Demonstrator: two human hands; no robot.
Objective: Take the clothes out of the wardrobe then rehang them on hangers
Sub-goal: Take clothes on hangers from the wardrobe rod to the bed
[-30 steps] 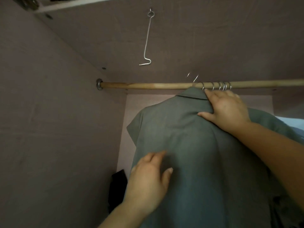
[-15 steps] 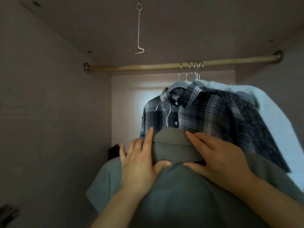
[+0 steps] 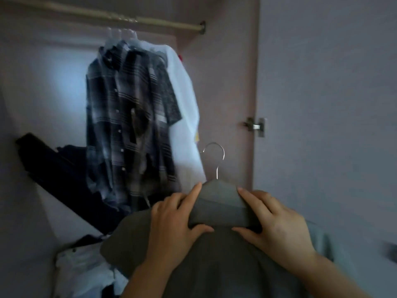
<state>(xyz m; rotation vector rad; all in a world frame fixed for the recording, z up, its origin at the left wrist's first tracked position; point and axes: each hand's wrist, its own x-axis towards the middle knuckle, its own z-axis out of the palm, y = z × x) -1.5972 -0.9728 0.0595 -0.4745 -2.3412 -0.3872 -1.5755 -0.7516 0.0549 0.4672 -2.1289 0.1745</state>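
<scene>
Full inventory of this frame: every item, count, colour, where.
rod: 1, wood, across wardrobe top
plaid shirt: 1, dark blue and white, hanging from rod
patterned shirt: 1, dark, behind plaid shirt; blurred
white garment: 1, white, hanging furthest right
dark garment: 1, near black, slumped low left
white clothes: count unclear, bottom left
hinge: 1, metal, right panel edge
grey shirt: 1, grey-green, held in front, off the rod
hanger: 1, silver hook above grey shirt's collar
left hand: grips collar, left side
right hand: grips collar, right side
</scene>
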